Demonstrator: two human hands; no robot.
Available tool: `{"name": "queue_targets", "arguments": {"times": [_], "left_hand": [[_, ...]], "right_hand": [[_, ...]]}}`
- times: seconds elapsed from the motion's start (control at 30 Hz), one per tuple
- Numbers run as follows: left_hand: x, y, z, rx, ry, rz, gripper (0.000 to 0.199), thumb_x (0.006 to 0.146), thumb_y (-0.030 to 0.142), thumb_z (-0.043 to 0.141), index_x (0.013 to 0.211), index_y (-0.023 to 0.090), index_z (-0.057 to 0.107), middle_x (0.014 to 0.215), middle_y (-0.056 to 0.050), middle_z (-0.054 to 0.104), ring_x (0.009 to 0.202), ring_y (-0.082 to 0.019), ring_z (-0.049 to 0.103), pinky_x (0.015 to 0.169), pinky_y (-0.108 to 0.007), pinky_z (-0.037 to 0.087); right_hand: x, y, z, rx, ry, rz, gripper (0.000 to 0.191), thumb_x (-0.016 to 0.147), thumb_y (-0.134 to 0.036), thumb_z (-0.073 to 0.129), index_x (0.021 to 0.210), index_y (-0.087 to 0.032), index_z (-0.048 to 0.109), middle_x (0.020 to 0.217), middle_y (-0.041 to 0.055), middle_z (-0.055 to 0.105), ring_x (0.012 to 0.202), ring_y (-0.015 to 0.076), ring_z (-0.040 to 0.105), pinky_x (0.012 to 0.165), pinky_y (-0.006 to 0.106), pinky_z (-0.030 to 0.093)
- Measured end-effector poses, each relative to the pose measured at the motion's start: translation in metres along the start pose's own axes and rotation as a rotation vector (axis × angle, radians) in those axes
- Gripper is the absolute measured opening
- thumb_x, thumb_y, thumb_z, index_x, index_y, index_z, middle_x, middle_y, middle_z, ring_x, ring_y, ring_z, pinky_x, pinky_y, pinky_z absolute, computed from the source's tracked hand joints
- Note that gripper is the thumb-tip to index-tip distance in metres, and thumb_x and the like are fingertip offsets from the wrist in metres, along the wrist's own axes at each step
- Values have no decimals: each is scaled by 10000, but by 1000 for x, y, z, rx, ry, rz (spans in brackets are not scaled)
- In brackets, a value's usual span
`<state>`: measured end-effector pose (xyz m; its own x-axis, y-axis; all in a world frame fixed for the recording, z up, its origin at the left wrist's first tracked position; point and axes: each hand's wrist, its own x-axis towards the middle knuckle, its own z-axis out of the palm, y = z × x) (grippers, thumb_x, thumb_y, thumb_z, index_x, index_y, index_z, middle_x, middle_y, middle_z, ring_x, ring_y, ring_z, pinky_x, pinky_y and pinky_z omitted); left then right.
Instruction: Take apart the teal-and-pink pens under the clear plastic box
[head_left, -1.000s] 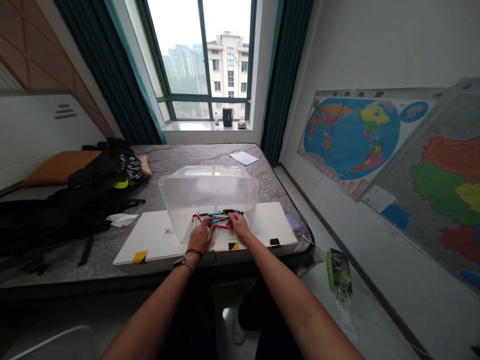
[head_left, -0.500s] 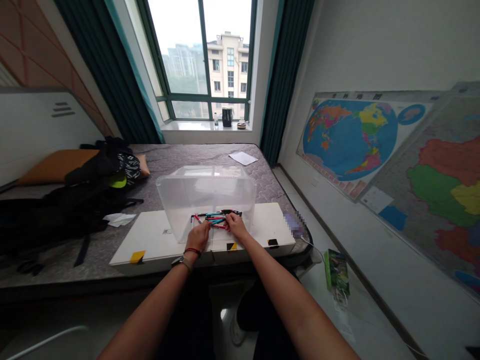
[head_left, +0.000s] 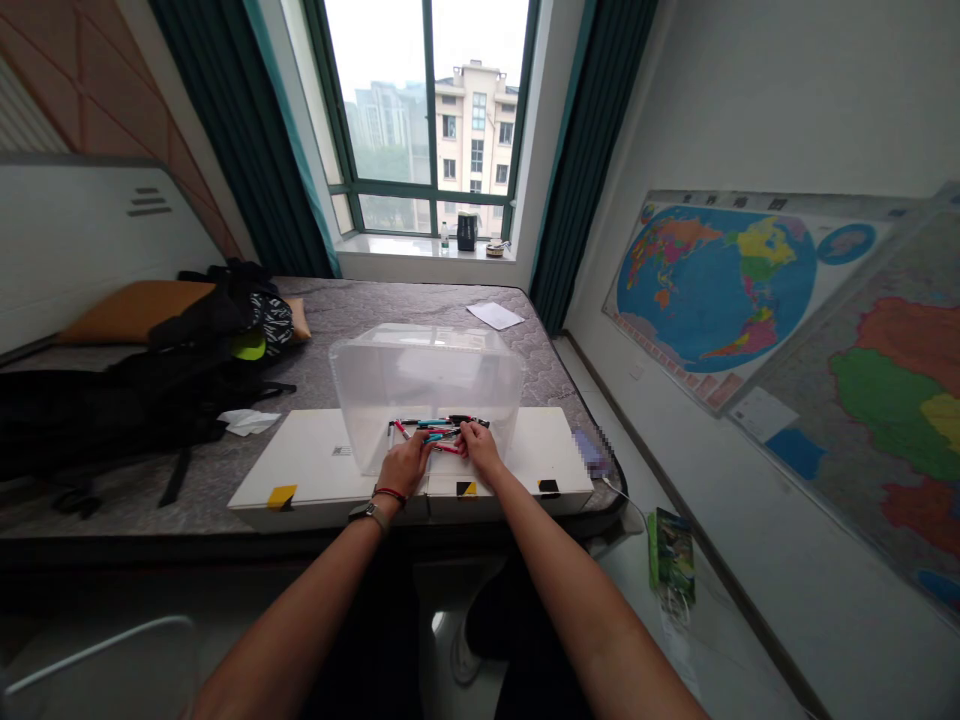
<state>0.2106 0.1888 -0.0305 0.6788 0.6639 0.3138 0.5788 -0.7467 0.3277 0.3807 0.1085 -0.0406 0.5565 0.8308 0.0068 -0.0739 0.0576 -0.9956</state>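
Plastic pens [head_left: 433,428] lie bunched under left hand [head_left: 403,466] and right hand [head_left: 480,450].

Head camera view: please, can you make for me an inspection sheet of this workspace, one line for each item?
Surface: grey quilted mattress, with white flat cardboard boxes along its front, marked with yellow and black tape.
Working items: coloured pens in a loose pile at the clear plastic box; whether they are inside it, I cannot tell.
Clutter: black backpack, crumpled white tissue, sheet of paper.
Hands: left hand and right hand both touch the pens; grip unclear.
Cables: thin white cable at the mattress's right edge.
Surroundings: window ahead, world map on the right wall.
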Motion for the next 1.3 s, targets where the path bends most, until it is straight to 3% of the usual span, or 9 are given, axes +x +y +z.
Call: {"name": "queue_targets", "arguments": {"times": [0.2, 0.37, 0.53, 0.73, 0.97, 1.13, 1.3], "left_hand": [[1, -3, 2, 11, -30, -12, 457, 1028, 460, 223, 1043, 205, 602, 874, -103, 704, 813, -236, 667, 694, -300, 435], [3, -6, 5, -40, -15, -74, 453, 1022, 461, 230, 1031, 205, 603, 819, -95, 688, 781, -232, 665, 664, -289, 430], [4, -8, 6, -88, 7, -89, 456, 1020, 489, 225, 1074, 215, 585, 806, -86, 677, 759, -242, 665, 644, -291, 425], [5, -7, 3, -153, 6, -119, 432, 1017, 497, 243, 1046, 220, 574, 843, -73, 683, 768, -224, 664, 654, -281, 430], [5, -9, 5, -209, 29, -129, 413, 1012, 499, 274, 1022, 225, 583, 843, -73, 691, 770, -229, 670, 650, -283, 427], [6, -11, 6, -208, 29, -113, 421, 1010, 505, 286, 1067, 232, 602, 911, -82, 715, 819, -240, 683, 657, -286, 433], [6, -13, 7, -232, 8, -72, 421, 1000, 512, 324, 1115, 263, 644, 974, -76, 732, 862, -232, 684, 696, -283, 450]], "right_hand": [[-2, -2, 0, -45, 13, 4, 367, 888, -543, 510, 731, -212, 505, 621, 3, 597, 481, 111, 486, 447, 226, 388], [1, 2, 0, 22, 30, 12, 256, 850, -477, 558, 898, -233, 499, 734, -6, 631, 546, 123, 549, 499, 230, 454], [1, 5, 0, 34, 50, -8, 254, 775, -404, 633, 926, -211, 566, 750, 3, 644, 598, 129, 576, 561, 246, 501], [1, 6, 1, 40, 112, 11, 307, 733, -372, 665, 976, -188, 630, 820, 38, 687, 688, 161, 635, 580, 264, 537], [4, 12, 0, 90, 132, -29, 530, 785, -343, 588, 1293, -211, 506, 952, 60, 700, 774, 178, 684, 621, 296, 572], [0, 7, 1, 49, 62, -2, 335, 797, -370, 603, 1083, -196, 613, 806, 34, 690, 619, 155, 620, 575, 282, 540], [-4, -1, 0, -35, -46, -9, 338, 804, -451, 652, 1021, -192, 669, 777, 35, 694, 591, 156, 592, 578, 294, 530]]}}
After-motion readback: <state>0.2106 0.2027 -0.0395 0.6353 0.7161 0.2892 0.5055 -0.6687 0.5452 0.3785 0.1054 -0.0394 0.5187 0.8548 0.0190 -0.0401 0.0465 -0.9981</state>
